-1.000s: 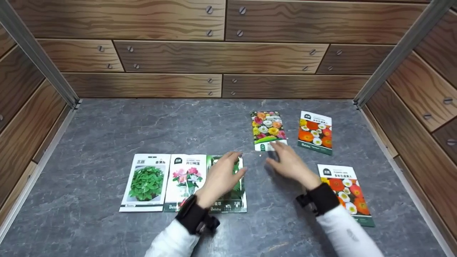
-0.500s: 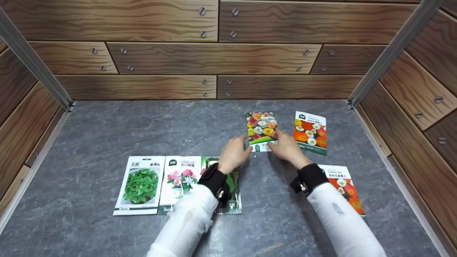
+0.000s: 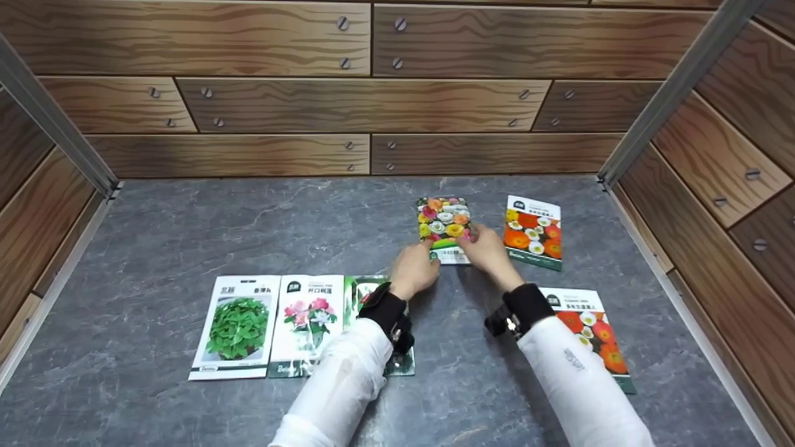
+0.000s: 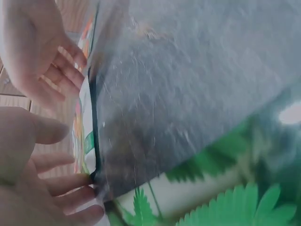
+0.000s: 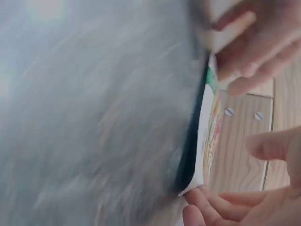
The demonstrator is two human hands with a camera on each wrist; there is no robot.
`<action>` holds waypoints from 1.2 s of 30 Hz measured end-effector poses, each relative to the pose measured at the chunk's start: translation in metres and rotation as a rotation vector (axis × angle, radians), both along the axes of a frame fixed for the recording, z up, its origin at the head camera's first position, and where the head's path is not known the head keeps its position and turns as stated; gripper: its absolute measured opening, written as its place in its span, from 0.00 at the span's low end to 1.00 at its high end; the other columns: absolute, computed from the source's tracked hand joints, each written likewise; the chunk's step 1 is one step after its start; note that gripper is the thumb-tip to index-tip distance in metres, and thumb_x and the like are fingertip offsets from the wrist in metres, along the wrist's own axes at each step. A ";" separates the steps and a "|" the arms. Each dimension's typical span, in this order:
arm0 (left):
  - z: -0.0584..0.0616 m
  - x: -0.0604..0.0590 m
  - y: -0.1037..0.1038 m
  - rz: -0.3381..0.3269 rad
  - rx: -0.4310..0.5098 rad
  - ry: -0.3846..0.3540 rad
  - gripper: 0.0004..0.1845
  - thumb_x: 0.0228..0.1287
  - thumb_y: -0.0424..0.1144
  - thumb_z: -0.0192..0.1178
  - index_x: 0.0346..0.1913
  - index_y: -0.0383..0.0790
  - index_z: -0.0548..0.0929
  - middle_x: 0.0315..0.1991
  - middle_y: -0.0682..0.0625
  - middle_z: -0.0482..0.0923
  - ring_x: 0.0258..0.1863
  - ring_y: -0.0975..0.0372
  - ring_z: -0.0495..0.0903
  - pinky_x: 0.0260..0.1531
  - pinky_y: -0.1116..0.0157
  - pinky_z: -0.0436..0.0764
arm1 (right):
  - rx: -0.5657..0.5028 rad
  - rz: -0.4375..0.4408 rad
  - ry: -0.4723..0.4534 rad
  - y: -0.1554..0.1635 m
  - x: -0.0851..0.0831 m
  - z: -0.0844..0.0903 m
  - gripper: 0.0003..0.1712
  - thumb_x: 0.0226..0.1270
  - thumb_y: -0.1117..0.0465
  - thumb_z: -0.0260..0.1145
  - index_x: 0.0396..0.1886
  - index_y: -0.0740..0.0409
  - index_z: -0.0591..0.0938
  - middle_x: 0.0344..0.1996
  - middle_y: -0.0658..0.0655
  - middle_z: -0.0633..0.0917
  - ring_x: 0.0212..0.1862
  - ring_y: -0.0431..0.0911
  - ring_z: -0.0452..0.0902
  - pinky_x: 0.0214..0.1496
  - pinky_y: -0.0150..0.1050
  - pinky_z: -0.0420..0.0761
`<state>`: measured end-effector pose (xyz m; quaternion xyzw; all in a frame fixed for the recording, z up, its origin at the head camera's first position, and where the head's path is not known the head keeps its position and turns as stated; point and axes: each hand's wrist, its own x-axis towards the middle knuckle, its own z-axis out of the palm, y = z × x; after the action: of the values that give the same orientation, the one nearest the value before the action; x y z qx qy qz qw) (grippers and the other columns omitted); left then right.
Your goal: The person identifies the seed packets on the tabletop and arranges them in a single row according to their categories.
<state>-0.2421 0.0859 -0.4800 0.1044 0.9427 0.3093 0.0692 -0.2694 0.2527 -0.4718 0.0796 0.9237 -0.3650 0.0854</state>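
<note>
A seed packet [image 3: 444,223] with multicoloured flowers lies toward the back of the grey surface. At its lower left corner is my left hand [image 3: 415,270]; my right hand [image 3: 489,251] is at its right edge. In the left wrist view, the extended left fingers [image 4: 70,183] touch the packet's near edge, with the thumb apart. The right wrist view shows the right fingers [image 5: 202,207] against a corner of the packet [image 5: 203,136], thumb raised away. A dark band shows beneath that near edge. Under my left forearm is a green packet [image 3: 400,366], partly hidden.
A leafy-herb packet [image 3: 236,329] and a pink-flower packet [image 3: 310,316] lie side by side at left. Two orange-flower packets lie at right, one farther back [image 3: 533,233] and one nearer [image 3: 593,329], partly behind my right sleeve. Wood-patterned walls [image 3: 279,105] enclose the surface.
My left hand has moved from above the green packet forward to the multicoloured-flower packet. My right hand has reached that packet's right edge. The head view has shifted slightly.
</note>
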 end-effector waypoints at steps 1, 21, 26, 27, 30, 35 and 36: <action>0.000 0.000 0.000 0.005 0.017 -0.010 0.24 0.77 0.39 0.58 0.72 0.35 0.77 0.65 0.38 0.84 0.65 0.46 0.84 0.67 0.52 0.82 | -0.069 -0.036 -0.036 0.000 -0.002 0.001 0.39 0.80 0.54 0.58 0.80 0.73 0.62 0.75 0.75 0.71 0.76 0.65 0.69 0.79 0.57 0.73; 0.008 0.046 -0.041 0.146 0.726 -0.025 0.28 0.81 0.41 0.56 0.76 0.33 0.70 0.62 0.36 0.82 0.58 0.45 0.86 0.53 0.58 0.86 | -0.779 -0.087 0.101 0.004 0.050 0.011 0.07 0.74 0.71 0.63 0.38 0.55 0.77 0.28 0.41 0.85 0.33 0.35 0.80 0.38 0.27 0.81; 0.009 0.072 -0.049 0.234 0.878 0.059 0.21 0.77 0.38 0.61 0.67 0.32 0.80 0.52 0.36 0.88 0.50 0.50 0.89 0.50 0.65 0.88 | -0.821 -0.010 0.133 -0.007 0.083 0.014 0.06 0.73 0.75 0.62 0.40 0.62 0.77 0.29 0.45 0.87 0.34 0.38 0.84 0.38 0.29 0.85; 0.009 0.076 -0.051 0.242 0.891 0.064 0.20 0.77 0.38 0.61 0.66 0.32 0.81 0.51 0.36 0.88 0.48 0.51 0.89 0.48 0.67 0.88 | -0.809 0.002 0.144 -0.008 0.088 0.016 0.05 0.72 0.76 0.62 0.41 0.64 0.78 0.28 0.46 0.87 0.33 0.38 0.83 0.36 0.29 0.85; 0.009 0.087 -0.054 0.261 0.894 0.068 0.19 0.76 0.37 0.62 0.64 0.34 0.82 0.49 0.37 0.87 0.41 0.55 0.89 0.40 0.72 0.84 | -0.707 0.039 0.171 -0.008 0.101 0.022 0.04 0.71 0.73 0.66 0.42 0.67 0.79 0.28 0.46 0.87 0.31 0.37 0.81 0.33 0.27 0.81; 0.009 0.098 -0.058 0.241 0.866 0.084 0.18 0.76 0.37 0.62 0.63 0.34 0.82 0.47 0.37 0.87 0.26 0.63 0.82 0.27 0.72 0.75 | -0.523 0.104 0.183 0.000 0.115 0.035 0.10 0.73 0.65 0.69 0.46 0.70 0.83 0.32 0.47 0.90 0.31 0.36 0.84 0.32 0.29 0.85; 0.009 0.100 -0.058 0.236 0.858 0.086 0.17 0.76 0.37 0.62 0.63 0.34 0.82 0.47 0.38 0.87 0.24 0.64 0.81 0.25 0.72 0.75 | -0.501 0.112 0.186 0.002 0.117 0.037 0.11 0.74 0.65 0.69 0.47 0.70 0.83 0.33 0.48 0.90 0.31 0.36 0.85 0.33 0.30 0.86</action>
<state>-0.1422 0.0276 -0.4711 0.0284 0.7364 0.6737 -0.0552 -0.1525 0.2548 -0.4352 -0.0292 0.8115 -0.5824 0.0373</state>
